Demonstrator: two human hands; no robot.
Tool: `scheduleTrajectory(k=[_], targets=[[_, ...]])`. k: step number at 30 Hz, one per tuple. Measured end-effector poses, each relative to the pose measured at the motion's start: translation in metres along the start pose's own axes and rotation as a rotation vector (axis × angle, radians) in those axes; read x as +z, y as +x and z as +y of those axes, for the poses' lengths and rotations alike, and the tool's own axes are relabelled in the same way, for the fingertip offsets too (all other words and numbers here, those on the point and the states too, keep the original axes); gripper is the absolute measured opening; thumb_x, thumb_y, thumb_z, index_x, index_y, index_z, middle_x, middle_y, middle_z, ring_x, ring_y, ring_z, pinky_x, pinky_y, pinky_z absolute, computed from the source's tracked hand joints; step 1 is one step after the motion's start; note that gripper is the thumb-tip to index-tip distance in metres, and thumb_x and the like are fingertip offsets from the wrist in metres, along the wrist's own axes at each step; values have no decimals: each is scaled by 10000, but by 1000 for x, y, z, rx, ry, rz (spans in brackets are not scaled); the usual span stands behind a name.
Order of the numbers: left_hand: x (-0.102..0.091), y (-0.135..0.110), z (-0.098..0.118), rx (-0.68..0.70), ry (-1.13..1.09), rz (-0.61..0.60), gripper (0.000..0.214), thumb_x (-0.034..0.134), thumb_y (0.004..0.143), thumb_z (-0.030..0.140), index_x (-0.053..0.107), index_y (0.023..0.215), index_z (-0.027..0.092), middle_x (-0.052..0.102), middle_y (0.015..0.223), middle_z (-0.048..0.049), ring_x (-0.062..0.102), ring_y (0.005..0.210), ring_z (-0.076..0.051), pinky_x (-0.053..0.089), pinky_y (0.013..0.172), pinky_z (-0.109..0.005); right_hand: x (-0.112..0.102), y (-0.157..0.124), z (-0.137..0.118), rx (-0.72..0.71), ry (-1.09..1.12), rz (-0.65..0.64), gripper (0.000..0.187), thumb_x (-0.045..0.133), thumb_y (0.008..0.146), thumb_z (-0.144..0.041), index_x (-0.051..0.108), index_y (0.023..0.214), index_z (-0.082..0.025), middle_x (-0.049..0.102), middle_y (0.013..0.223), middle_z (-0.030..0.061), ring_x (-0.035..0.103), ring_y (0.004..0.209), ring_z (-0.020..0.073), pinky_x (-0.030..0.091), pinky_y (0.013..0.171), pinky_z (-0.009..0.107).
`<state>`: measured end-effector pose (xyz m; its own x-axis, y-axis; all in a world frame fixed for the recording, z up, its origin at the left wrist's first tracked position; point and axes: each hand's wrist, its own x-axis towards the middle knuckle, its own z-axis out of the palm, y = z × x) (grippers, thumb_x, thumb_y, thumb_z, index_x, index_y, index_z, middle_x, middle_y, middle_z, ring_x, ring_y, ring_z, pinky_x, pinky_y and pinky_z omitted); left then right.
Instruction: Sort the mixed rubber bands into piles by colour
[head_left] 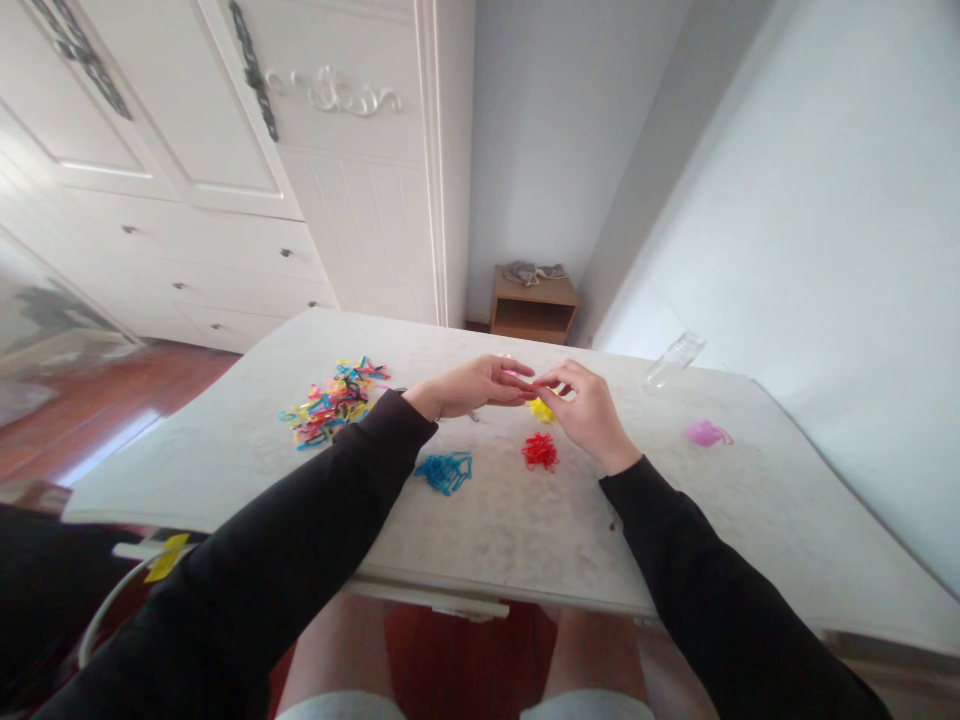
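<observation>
My left hand (480, 385) and my right hand (589, 410) meet fingertip to fingertip above the white table (525, 520). Both pinch a small pink thing, likely a rubber band, too small to make out clearly. Just under the fingertips lies a small yellow pile (541, 409) of bands. A red pile (539, 451) sits near my right wrist, and a blue pile (446, 470) lies beside my left forearm. A large mixed heap of coloured bands (334, 403) lies left of my left hand. A pink pile (705, 433) lies off to the right.
A clear plastic bottle (673, 360) lies on its side at the table's far right, near the wall. Behind the table stand a white wardrobe (225, 180) and a small wooden nightstand (534, 305). A yellow tag (166, 557) hangs at the table's near left edge.
</observation>
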<state>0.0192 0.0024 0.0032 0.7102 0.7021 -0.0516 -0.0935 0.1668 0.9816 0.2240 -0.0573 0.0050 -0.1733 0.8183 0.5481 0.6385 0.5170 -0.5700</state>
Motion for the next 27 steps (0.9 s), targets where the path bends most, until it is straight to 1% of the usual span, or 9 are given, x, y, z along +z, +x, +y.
scheduleTrajectory(k=[2,4,6,9,12,15,19,23,27], targets=[[-8,5,-3,73,139,117,439,852,704,110,695,1113,137,786,1044,-125,745,976,-210,573,942,-388,-5,1,-1,1,15,-55,99,675,877,-176,745,811,-201,697,834,43,646,777,181,491,693,305],[-17,10,-4,163,295,240,365,827,713,92,699,1053,124,777,1020,-130,740,943,-208,580,906,-389,-10,1,-3,-35,13,-166,109,682,851,-153,749,779,-200,705,814,40,653,777,178,496,716,304],[-24,13,-5,257,416,322,241,780,756,101,700,983,116,768,1018,-130,732,938,-197,575,910,-374,-17,1,-3,-70,7,-291,118,685,821,-130,759,758,-199,712,802,38,660,775,178,498,735,308],[-29,13,-4,328,531,355,145,718,802,115,699,945,118,759,1029,-120,729,928,-186,571,897,-337,-25,-2,-2,-34,30,-456,137,668,795,-120,777,768,-199,729,769,24,657,714,169,494,697,299],[-29,10,-3,308,641,351,133,725,799,136,706,930,123,755,989,-109,731,861,-183,574,829,-309,-31,-5,-1,26,50,-566,197,629,759,-94,789,788,-205,744,728,3,646,667,159,480,647,280],[-28,8,-2,304,709,368,125,766,792,198,712,880,127,751,914,-100,731,821,-188,568,784,-294,-35,-6,-2,16,48,-634,210,612,719,-79,776,746,-207,736,707,-8,631,636,148,467,621,267],[-29,9,-1,305,805,425,169,814,763,268,730,832,139,749,837,-85,725,793,-197,541,728,-279,-37,-6,-6,6,32,-715,180,622,709,-78,750,714,-205,679,644,-28,591,590,130,440,589,257],[-32,14,-2,326,950,456,134,811,765,256,756,804,141,742,761,-69,695,749,-181,515,714,-273,-36,-7,-10,-6,-8,-706,185,611,691,-60,732,705,-199,642,628,-32,559,579,121,408,576,255],[-36,21,-4,375,993,454,87,779,786,193,765,848,134,751,799,-70,691,781,-174,505,723,-261,-35,-7,-12,-15,-45,-642,217,590,712,-66,752,772,-197,635,636,-26,543,578,119,398,586,256]])
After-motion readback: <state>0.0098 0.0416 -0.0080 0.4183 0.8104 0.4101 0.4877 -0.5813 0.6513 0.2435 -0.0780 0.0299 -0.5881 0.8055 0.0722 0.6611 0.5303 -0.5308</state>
